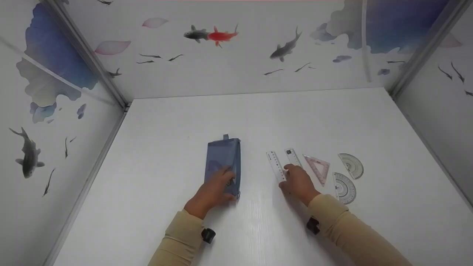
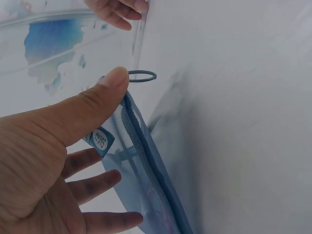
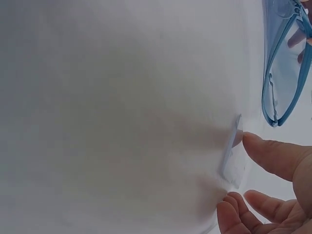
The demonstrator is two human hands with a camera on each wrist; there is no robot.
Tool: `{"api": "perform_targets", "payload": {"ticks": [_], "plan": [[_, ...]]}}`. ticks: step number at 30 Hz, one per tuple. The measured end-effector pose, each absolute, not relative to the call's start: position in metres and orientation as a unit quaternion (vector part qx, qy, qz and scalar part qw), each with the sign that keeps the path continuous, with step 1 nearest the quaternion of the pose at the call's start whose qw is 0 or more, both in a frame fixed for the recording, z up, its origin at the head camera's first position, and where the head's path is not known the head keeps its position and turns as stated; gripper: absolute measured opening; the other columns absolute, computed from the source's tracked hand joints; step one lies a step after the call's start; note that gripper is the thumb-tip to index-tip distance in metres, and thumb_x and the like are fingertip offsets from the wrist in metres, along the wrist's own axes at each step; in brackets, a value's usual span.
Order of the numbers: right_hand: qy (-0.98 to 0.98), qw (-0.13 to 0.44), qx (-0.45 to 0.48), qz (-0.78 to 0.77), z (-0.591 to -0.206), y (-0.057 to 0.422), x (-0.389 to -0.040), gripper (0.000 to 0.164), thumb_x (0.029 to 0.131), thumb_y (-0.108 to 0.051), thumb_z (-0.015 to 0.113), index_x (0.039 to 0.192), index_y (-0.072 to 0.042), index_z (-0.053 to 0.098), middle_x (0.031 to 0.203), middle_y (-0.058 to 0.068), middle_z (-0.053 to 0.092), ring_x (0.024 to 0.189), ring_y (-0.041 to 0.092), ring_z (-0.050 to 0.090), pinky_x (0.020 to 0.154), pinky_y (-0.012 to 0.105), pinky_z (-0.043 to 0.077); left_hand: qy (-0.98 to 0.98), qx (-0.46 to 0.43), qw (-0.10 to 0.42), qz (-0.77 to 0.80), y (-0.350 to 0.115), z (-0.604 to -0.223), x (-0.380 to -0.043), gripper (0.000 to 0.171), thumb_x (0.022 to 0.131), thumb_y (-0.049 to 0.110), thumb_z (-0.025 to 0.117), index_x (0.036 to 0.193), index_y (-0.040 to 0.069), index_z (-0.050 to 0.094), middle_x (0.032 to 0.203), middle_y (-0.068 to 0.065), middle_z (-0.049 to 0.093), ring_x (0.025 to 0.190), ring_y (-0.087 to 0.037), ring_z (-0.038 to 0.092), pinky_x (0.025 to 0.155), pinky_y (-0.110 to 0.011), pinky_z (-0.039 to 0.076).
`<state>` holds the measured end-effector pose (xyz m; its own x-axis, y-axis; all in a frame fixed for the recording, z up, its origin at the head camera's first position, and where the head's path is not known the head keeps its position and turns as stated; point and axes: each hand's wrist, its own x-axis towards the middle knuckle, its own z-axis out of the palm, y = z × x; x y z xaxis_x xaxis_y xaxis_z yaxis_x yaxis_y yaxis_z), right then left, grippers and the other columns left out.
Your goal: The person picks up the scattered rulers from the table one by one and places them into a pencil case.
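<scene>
A blue mesh zip pouch (image 1: 218,159) lies left of centre, its side gaping. My left hand (image 1: 214,190) rests on its near right part; in the left wrist view the thumb (image 2: 114,80) lies over the corner by a small ring, the other fingers spread and fairly straight across the mesh. My right hand (image 1: 299,183) grips a clear ruler (image 1: 274,162) by its edges near the near end, the thumb (image 3: 265,151) on one edge and fingertips at the other. A second ruler (image 1: 292,155), partly hidden by this hand, lies just to the right.
Right of the hand lie a pink-tinted set square (image 1: 318,169) and two clear protractors, one farther back (image 1: 353,166) and one nearer (image 1: 346,190). The white table (image 1: 166,122) is bounded by panels printed with fish.
</scene>
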<state>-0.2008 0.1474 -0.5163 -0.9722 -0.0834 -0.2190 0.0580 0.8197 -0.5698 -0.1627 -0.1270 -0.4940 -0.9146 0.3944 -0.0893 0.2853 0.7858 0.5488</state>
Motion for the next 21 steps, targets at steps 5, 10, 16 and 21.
{"api": "perform_targets", "payload": {"ticks": [5, 10, 16, 21], "plan": [[0.947, 0.113, -0.008, -0.301, -0.5162, 0.1481, -0.1999, 0.056, 0.082, -0.003, 0.068, 0.133, 0.008, 0.047, 0.117, 0.024, 0.06, 0.11, 0.037, 0.058, 0.097, 0.049, 0.044, 0.94, 0.181, 0.1, 0.272, -0.1274, -0.4939, -0.1623, 0.066, 0.076, 0.02, 0.083, 0.133, 0.013, 0.051, 0.153, -0.017, 0.032, 0.136, -0.038, 0.037, 0.1, -0.054, 0.041], [0.948, 0.114, -0.007, -0.298, -0.5161, 0.1485, -0.2001, 0.052, 0.081, 0.001, 0.064, 0.131, 0.008, 0.049, 0.111, 0.021, 0.063, 0.104, 0.035, 0.06, 0.092, 0.049, 0.047, 0.939, 0.182, 0.098, 0.273, -0.1279, -0.4941, -0.1623, 0.066, 0.075, 0.019, 0.083, 0.133, 0.013, 0.051, 0.152, -0.017, 0.033, 0.135, -0.038, 0.038, 0.102, -0.053, 0.04], [0.949, 0.109, -0.01, -0.297, -0.515, 0.148, -0.1995, 0.05, 0.081, 0.002, 0.063, 0.129, 0.008, 0.05, 0.109, 0.021, 0.064, 0.103, 0.035, 0.061, 0.09, 0.048, 0.048, 0.939, 0.185, 0.096, 0.274, -0.1285, -0.4948, -0.1626, 0.066, 0.075, 0.019, 0.083, 0.133, 0.012, 0.051, 0.152, -0.018, 0.032, 0.134, -0.038, 0.039, 0.102, -0.053, 0.041], [0.947, 0.112, -0.009, -0.302, -0.5142, 0.1486, -0.1986, 0.046, 0.083, 0.001, 0.062, 0.127, 0.007, 0.051, 0.11, 0.021, 0.063, 0.103, 0.035, 0.061, 0.09, 0.049, 0.048, 0.94, 0.178, 0.101, 0.271, -0.1278, -0.493, -0.1623, 0.067, 0.076, 0.02, 0.083, 0.134, 0.012, 0.051, 0.153, -0.018, 0.032, 0.135, -0.038, 0.038, 0.102, -0.053, 0.04]]}}
